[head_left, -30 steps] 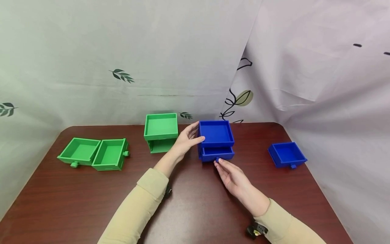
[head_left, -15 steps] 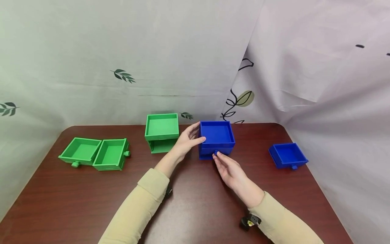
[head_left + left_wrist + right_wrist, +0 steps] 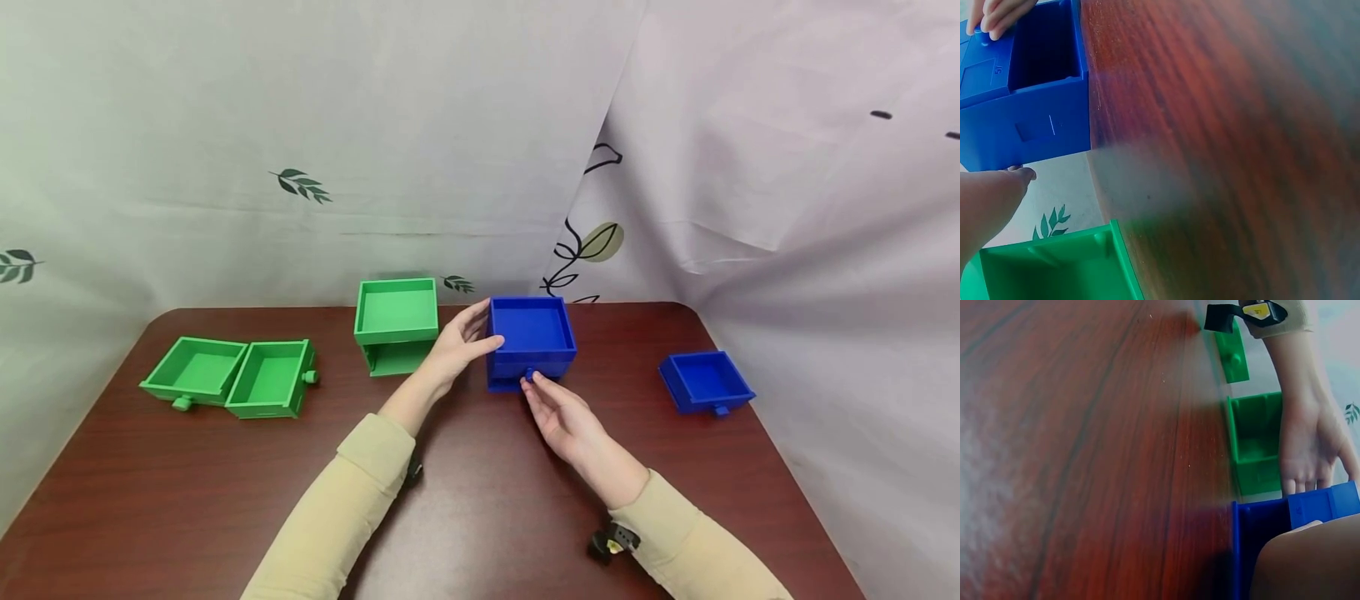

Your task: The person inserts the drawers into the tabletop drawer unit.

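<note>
The small blue cabinet (image 3: 530, 325) stands upright at the back middle of the table, with a shallow tray top. A blue drawer (image 3: 546, 365) fills its upper slot, front flush. Below it, the lower slot shows as a dark opening in the left wrist view. My right hand (image 3: 567, 421) pinches the drawer's round knob (image 3: 984, 36) between thumb and fingers. My left hand (image 3: 457, 346) rests against the cabinet's left side, fingers straight in the right wrist view, thumb over the top edge. A second blue drawer (image 3: 707, 379) lies at the far right.
A green cabinet (image 3: 397, 321) with an open front stands just left of the blue one. Two green drawers (image 3: 197, 369) lie side by side, touching, on the left of the table (image 3: 465, 517). A pale printed cloth (image 3: 420, 150) hangs close behind.
My right hand has pushed the blue drawer from partly out to flush in the cabinet, moving away from me. Over the last half second both hands stay almost still.
</note>
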